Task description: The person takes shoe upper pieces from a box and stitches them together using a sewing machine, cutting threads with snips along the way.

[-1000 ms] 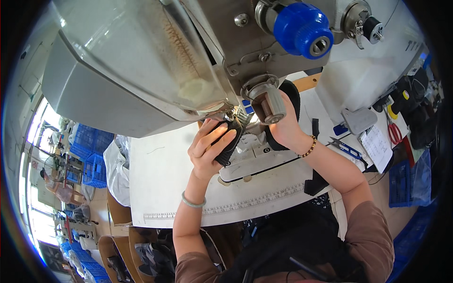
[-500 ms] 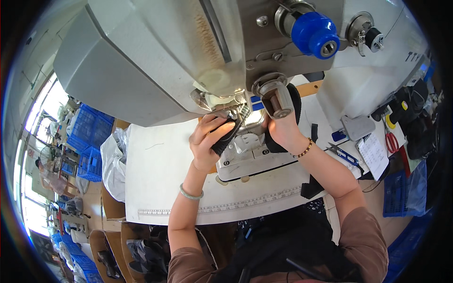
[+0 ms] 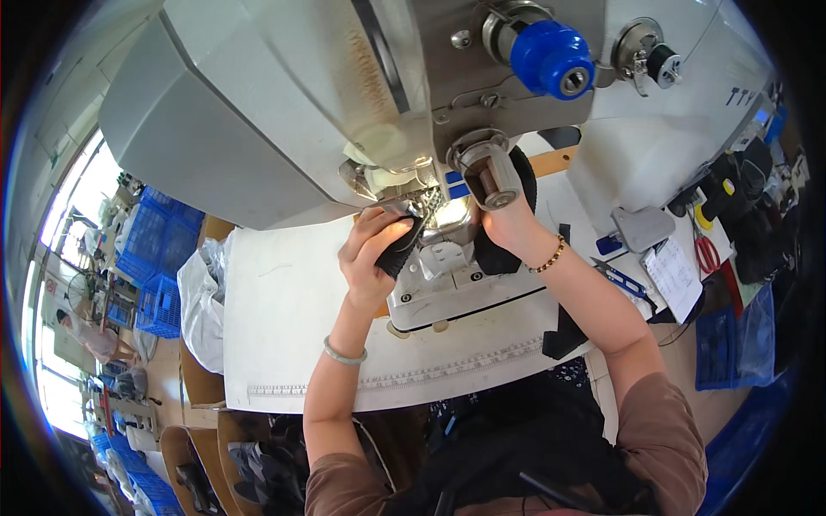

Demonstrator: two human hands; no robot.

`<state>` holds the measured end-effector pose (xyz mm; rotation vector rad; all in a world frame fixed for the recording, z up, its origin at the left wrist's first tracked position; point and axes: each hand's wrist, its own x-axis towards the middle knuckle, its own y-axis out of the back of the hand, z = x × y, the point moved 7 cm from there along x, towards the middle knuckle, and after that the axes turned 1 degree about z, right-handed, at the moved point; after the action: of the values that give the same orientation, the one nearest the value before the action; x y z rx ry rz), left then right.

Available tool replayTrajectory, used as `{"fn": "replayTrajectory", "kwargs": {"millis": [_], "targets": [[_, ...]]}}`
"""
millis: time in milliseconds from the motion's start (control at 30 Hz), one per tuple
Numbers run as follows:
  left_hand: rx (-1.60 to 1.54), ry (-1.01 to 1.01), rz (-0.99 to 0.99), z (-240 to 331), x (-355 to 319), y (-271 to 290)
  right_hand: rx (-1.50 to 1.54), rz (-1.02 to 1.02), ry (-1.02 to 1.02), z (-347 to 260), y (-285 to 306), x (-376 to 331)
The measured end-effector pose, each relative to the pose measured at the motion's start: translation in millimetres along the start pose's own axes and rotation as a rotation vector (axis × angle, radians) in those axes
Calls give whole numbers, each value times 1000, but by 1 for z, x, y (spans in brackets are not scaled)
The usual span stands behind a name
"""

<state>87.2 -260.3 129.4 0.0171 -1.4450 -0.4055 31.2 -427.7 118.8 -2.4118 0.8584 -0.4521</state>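
Observation:
My left hand (image 3: 372, 254) is closed on one side of a black ribbed piece (image 3: 398, 250) that looks like a shoe upper, left of the needle area of a large sewing machine (image 3: 284, 103). At the other side my right hand (image 3: 508, 225) grips the black piece too, its fingers mostly hidden behind the metal cylinder fitting (image 3: 496, 187). Part of the black piece curves up behind that fitting. Between my hands, the lit presser foot area (image 3: 449, 213) sits above a metal bed plate (image 3: 443, 279).
A white table (image 3: 292, 318) with a printed ruler (image 3: 370, 381) spreads under the machine. To the right lie blue thread snips (image 3: 624, 280), a notepad (image 3: 674, 279), red-handled scissors (image 3: 707, 255) and a black strip (image 3: 564, 338). Cardboard boxes (image 3: 200, 447) with dark shoe parts stand below left.
The whole view has shifted slightly, so the machine and my hands appear a little further left. Both hands keep their grip on the black upper, with hardly any movement relative to the machine.

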Motion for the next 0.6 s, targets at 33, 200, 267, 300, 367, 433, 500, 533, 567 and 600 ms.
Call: {"fn": "replayTrajectory", "kwargs": {"millis": [33,200,267,300,367,433,500,533,567,600], "targets": [[25,-13,14,1,-1,0,-1,4,4,-1,0,1],[95,-33,19,8,-4,-2,19,-77,-70,1,-7,6],[206,-70,34,12,-7,-3,100,-96,-108,1,-10,9],[203,-71,33,13,-7,-3,100,-93,-106,2,-7,11],[234,-53,21,15,-6,-5,114,-86,-96,6,-4,14],[239,-56,20,14,-8,-3,127,-79,-83,8,-5,12],[240,-62,21,12,-8,-4,138,-71,-65,8,-5,12],[244,-86,24,11,-10,-6,138,-68,-71,9,-3,12],[251,-109,28,10,-12,-6,137,-67,-78,8,-6,12],[251,-105,30,6,-15,-7,134,-66,-81,7,-9,10]]}}
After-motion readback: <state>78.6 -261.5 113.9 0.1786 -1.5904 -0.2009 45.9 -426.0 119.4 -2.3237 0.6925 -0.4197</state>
